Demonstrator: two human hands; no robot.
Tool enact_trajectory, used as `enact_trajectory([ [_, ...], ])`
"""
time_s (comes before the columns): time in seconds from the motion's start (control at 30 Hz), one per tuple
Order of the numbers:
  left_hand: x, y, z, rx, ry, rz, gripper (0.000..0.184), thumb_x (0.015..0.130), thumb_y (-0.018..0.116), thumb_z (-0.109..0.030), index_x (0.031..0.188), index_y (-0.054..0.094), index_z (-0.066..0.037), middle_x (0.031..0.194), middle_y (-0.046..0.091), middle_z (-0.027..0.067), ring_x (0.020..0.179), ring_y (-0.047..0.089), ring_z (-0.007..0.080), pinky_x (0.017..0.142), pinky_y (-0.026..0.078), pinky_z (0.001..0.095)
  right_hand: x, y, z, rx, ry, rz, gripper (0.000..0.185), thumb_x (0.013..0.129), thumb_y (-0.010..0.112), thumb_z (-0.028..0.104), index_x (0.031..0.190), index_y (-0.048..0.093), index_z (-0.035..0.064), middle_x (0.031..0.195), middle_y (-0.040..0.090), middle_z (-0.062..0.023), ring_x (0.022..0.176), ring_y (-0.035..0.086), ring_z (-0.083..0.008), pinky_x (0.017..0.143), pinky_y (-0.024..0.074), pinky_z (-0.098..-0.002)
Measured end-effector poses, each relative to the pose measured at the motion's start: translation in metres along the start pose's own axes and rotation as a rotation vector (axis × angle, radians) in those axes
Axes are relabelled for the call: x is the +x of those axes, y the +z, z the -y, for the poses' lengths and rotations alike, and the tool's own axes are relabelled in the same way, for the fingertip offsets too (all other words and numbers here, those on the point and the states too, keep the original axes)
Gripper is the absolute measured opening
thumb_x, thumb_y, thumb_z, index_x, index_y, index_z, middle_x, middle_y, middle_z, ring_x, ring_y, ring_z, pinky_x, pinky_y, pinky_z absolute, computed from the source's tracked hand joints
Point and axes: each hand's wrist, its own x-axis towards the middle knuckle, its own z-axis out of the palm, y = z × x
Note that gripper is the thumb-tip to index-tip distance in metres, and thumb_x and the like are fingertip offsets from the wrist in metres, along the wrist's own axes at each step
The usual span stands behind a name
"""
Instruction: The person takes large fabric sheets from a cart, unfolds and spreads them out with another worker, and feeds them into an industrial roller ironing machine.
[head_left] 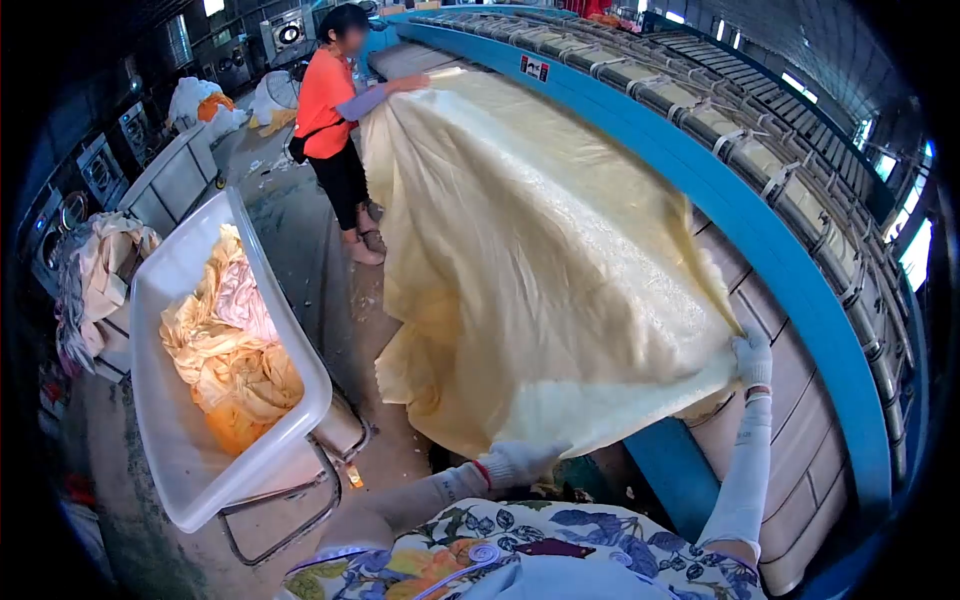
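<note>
A large pale yellow cloth [560, 290] is spread between me and a co-worker, its far part lying on the ironing machine's feed bed and its left side hanging in folds toward the floor. My right hand [752, 362], in a white glove, grips the cloth's near right corner at the bed. My left hand [520, 463], also gloved, is closed at the near edge, with its fingertips partly against the fabric. Between my hands the edge runs fairly straight. Across from me, the co-worker's hand [408, 84] rests on the cloth's far edge.
On the left stands a white plastic tub [318, 385] on a wheeled frame, holding crumpled orange and pink linens [235, 345]. The machine's blue beam [700, 160] and rollers [745, 150] curve along the right. Behind are a grey cart [175, 180], linen heaps and washing machines.
</note>
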Motion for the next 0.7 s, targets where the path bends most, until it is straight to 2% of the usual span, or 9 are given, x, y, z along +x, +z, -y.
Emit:
enact_trajectory([
  [0.07,0.019,0.027,0.009,0.91,0.482,-0.174,0.05,0.096,0.044,-0.036,0.141,0.041,-0.014,0.119,0.062,0.0147,0.111,0.057,0.0271,0.092,0.043,0.0391,0.0,-0.002,-0.005,-0.322,-0.091,-0.12,0.037,0.083,0.058,0.011,0.118,0.062,0.0045,0.094,0.069,-0.0166,0.09,0.066,-0.0286,0.08,0.0507,-0.0387],
  [0.13,0.04,0.036,0.0,1.355,0.696,-0.294,0.054,0.096,0.043,-0.038,0.142,0.041,-0.009,0.124,0.06,0.0149,0.119,0.054,0.0246,0.1,0.041,0.0357,-0.015,-0.011,0.014,-0.413,-0.1,-0.137,0.035,0.083,0.058,0.015,0.117,0.062,0.0072,0.102,0.067,-0.0194,0.099,0.064,-0.0346,0.086,0.0496,-0.0415],
  [0.2,0.047,0.033,-0.016,0.994,0.739,-0.297,0.05,0.095,0.042,-0.025,0.138,0.047,0.0,0.135,0.054,0.0154,0.13,0.046,0.0243,0.113,0.03,0.0358,-0.033,-0.018,0.024,-0.606,-0.12,-0.227,0.033,0.083,0.058,0.015,0.115,0.063,0.0071,0.104,0.067,-0.0192,0.1,0.064,-0.0346,0.087,0.0501,-0.0407],
  [0.27,0.09,0.104,-0.003,-0.127,0.441,-0.13,0.042,0.099,0.04,-0.033,0.133,0.052,-0.012,0.117,0.062,0.0171,0.109,0.06,0.0302,0.088,0.048,0.0394,-0.073,-0.026,0.066,-0.56,-0.136,-0.319,0.034,0.084,0.059,0.015,0.117,0.062,0.006,0.104,0.067,-0.0169,0.097,0.065,-0.0306,0.085,0.051,-0.0385],
  [0.37,0.098,0.053,-0.055,-0.189,0.47,-0.357,0.037,0.095,0.043,-0.026,0.127,0.054,-0.012,0.103,0.066,0.0166,0.096,0.064,0.0349,0.08,0.05,0.0451,-0.128,-0.046,0.059,-0.063,-0.03,-0.157,0.04,0.083,0.066,0.018,0.12,0.059,0.0029,0.098,0.066,-0.0106,0.09,0.064,-0.0222,0.078,0.0518,-0.0345],
  [0.43,0.092,-0.009,-0.096,-0.248,0.325,-0.227,0.032,0.093,0.046,-0.023,0.121,0.057,-0.011,0.097,0.066,0.0168,0.089,0.064,0.0374,0.076,0.049,0.0488,-0.181,-0.049,0.029,0.232,0.193,0.191,0.046,0.08,0.07,0.015,0.122,0.058,0.0007,0.1,0.064,-0.0082,0.089,0.061,-0.0184,0.077,0.0505,-0.0315],
  [0.5,0.097,-0.03,-0.111,-0.159,0.447,-0.305,0.031,0.087,0.054,-0.019,0.116,0.05,-0.011,0.075,0.063,0.0176,0.069,0.063,0.0407,0.058,0.046,0.054,-0.236,-0.051,-0.001,0.54,0.434,0.522,0.051,0.076,0.074,0.011,0.123,0.058,-0.0015,0.103,0.062,-0.0058,0.088,0.058,-0.0145,0.075,0.0493,-0.0285],
  [0.57,0.12,-0.044,-0.131,-0.15,0.299,-0.306,0.028,0.085,0.056,-0.017,0.112,0.048,-0.01,0.065,0.061,0.0135,0.057,0.061,0.0379,0.049,0.043,0.0535,-0.27,-0.01,-0.053,0.244,0.358,0.522,0.078,0.07,0.079,0.012,0.137,0.043,-0.0032,0.113,0.06,-0.0106,0.093,0.059,-0.0196,0.078,0.0503,-0.0321],
  [0.7,0.162,-0.043,-0.17,-0.166,0.358,-0.424,0.029,0.086,0.056,-0.02,0.113,0.049,-0.013,0.066,0.06,0.0149,0.057,0.06,0.0376,0.049,0.044,0.0512,-0.263,0.057,-0.009,0.344,0.228,0.3,0.068,0.078,0.072,0.016,0.137,0.043,0.0007,0.113,0.062,-0.0088,0.098,0.06,-0.0166,0.084,0.049,-0.0344],
])
